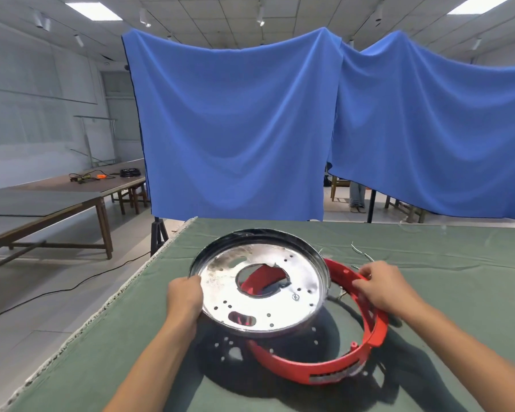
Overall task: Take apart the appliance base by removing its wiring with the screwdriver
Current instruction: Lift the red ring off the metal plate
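Tilting up off the surface (pixel 428 257), a shiny round metal plate (pixel 280 304) sits in the middle of the view, its far rim raised and its near edge low above the green cloth that covers the surface. It has a big round hole in the centre, a smaller oblong hole near the front, and a scatter of little drilled holes; light through them dots its shadow on the cloth. A red plastic ring (pixel 375 325) lies under and to the right of the plate, curving round toward the person, with part of it showing through the centre hole.

The left hand (pixel 185 298) has its grip curled over the plate's left rim, thumb on the upper face. The right hand (pixel 381 286) rests on the far right arc of the red ring, its grip bent round that edge and pinching it. Just beyond that hand, a few thin loose wires (pixel 361 254) lie on the cloth.

Behind the surface hang two blue cloths (pixel 235 129) as a backdrop. Off to the left stand long wooden tables (pixel 72 197), one carrying some orange and black tools too small to make out, and a black cable (pixel 57 292) trails over the floor.
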`<state>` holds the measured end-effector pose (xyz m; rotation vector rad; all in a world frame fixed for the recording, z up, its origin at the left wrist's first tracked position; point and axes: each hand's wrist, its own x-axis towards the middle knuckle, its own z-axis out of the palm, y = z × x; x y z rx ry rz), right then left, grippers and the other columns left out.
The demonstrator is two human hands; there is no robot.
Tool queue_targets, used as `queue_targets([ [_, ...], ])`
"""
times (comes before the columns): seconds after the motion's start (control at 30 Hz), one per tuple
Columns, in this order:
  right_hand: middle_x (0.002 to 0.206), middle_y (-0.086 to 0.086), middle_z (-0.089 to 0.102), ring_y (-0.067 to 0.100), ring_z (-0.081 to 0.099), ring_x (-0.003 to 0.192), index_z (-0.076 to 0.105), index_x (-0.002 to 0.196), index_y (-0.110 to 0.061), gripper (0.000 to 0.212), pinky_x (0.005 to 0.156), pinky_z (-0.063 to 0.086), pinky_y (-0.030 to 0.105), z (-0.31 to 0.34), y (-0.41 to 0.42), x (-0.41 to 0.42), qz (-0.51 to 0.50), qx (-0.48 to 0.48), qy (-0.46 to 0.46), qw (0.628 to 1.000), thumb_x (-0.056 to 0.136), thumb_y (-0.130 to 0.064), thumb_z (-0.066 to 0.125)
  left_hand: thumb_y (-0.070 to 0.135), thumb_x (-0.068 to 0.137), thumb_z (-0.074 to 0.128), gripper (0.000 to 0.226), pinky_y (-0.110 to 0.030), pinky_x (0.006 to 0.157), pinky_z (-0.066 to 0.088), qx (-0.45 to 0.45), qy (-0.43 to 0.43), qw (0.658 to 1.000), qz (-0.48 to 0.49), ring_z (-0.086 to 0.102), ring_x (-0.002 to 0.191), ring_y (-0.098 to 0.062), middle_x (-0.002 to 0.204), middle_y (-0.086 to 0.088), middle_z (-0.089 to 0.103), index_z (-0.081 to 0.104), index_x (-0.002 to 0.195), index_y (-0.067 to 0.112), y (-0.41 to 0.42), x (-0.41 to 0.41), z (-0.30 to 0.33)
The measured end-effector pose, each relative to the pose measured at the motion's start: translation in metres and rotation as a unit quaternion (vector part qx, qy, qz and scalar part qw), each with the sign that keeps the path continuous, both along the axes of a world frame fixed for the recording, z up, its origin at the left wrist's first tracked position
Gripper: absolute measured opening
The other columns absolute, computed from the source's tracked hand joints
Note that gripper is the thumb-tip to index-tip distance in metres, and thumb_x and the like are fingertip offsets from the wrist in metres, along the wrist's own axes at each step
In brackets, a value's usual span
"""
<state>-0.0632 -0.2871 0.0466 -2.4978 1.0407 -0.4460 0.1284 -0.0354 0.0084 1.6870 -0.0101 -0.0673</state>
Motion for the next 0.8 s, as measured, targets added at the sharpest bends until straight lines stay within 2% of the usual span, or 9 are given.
queue_targets([
  [0.13,0.073,0.011,0.071,0.027,0.067,0.073,0.068,0.075,-0.011,0.017,0.071,0.054,0.033,0.012,-0.013,-0.013,-0.024,0.0,0.021,0.999,0.088,-0.017,0.06,0.001,0.088,0.048,0.02,-0.034,0.054,0.021,0.047,-0.018,0.998,0.025,0.033,0.061,-0.024,0.064,-0.014,0.037,0.044,0.068,0.005,0.031,0.002,-0.003],
  [0.2,0.073,0.01,0.07,0.026,0.066,0.073,0.066,0.072,-0.012,0.021,0.068,0.051,0.032,0.01,-0.014,-0.02,-0.033,-0.011,0.028,0.999,0.09,-0.021,0.06,0.0,0.088,0.045,0.018,-0.037,0.061,0.036,0.07,-0.025,0.997,0.014,0.049,0.074,-0.033,0.088,-0.025,0.058,0.059,0.099,-0.002,0.045,-0.001,-0.003],
  [0.23,0.075,0.009,0.07,0.026,0.065,0.075,0.065,0.073,-0.014,0.022,0.067,0.049,0.031,0.008,-0.012,-0.023,-0.038,-0.028,0.032,0.998,0.09,-0.025,0.059,0.0,0.088,0.043,0.032,-0.035,0.062,0.038,0.067,-0.024,0.997,0.008,0.052,0.077,-0.032,0.104,-0.025,0.061,0.056,0.118,0.003,0.051,-0.001,-0.003],
  [0.3,0.089,0.009,0.071,0.028,0.063,0.087,0.063,0.084,-0.015,0.022,0.071,0.046,0.032,0.002,-0.005,-0.027,-0.049,-0.072,0.041,0.995,0.091,-0.035,0.057,-0.001,0.087,0.039,0.044,-0.03,0.056,0.036,0.068,-0.027,0.997,0.004,0.053,0.071,-0.029,0.107,-0.019,0.061,0.05,0.128,0.011,0.061,-0.003,-0.003],
  [0.4,0.114,0.009,0.06,0.03,0.055,0.107,0.059,0.107,-0.016,0.035,0.088,0.045,0.037,-0.008,0.013,-0.035,-0.044,-0.115,0.036,0.992,0.091,-0.047,0.054,0.004,0.086,0.042,0.039,-0.03,0.055,0.043,0.114,-0.051,0.992,0.004,0.059,0.071,-0.029,0.094,-0.008,0.059,0.052,0.123,0.012,0.072,-0.009,0.0],
  [0.5,0.116,0.003,0.057,0.025,0.045,0.113,0.067,0.103,-0.02,0.033,0.096,0.039,0.036,-0.014,0.041,-0.043,0.032,-0.242,-0.04,0.969,0.09,-0.049,0.057,0.017,0.086,0.05,0.043,-0.044,0.091,0.046,0.233,-0.096,0.968,0.003,0.051,0.113,-0.03,0.125,-0.009,0.053,0.047,0.129,0.016,0.079,-0.021,-0.003],
  [0.57,0.102,-0.005,0.062,0.017,0.047,0.106,0.069,0.09,-0.024,0.026,0.092,0.037,0.031,-0.015,0.066,-0.049,0.139,-0.221,-0.103,0.96,0.088,-0.048,0.059,0.022,0.088,0.051,0.038,-0.041,0.098,0.037,0.296,-0.183,0.937,0.004,0.04,0.122,-0.026,0.128,-0.007,0.051,0.051,0.126,0.017,0.078,-0.037,-0.005],
  [0.7,0.093,-0.016,0.062,0.004,0.049,0.096,0.065,0.09,-0.029,0.031,0.088,0.04,0.026,-0.019,0.104,-0.046,0.28,-0.132,-0.033,0.95,0.087,-0.057,0.054,0.041,0.09,0.052,0.023,-0.029,0.085,0.042,0.225,-0.338,0.897,-0.174,0.055,0.1,-0.012,0.1,0.01,0.064,0.066,0.096,0.024,0.063,-0.084,0.007],
  [0.8,0.089,-0.012,0.065,0.01,0.057,0.089,0.064,0.092,-0.026,0.029,0.079,0.046,0.03,-0.021,0.118,-0.037,0.283,-0.135,0.022,0.949,0.085,-0.053,0.059,0.058,0.085,0.052,0.032,-0.024,0.078,0.038,0.285,-0.419,0.817,-0.276,0.049,0.09,-0.006,0.091,0.014,0.058,0.06,0.086,0.027,0.05,-0.105,0.009],
])
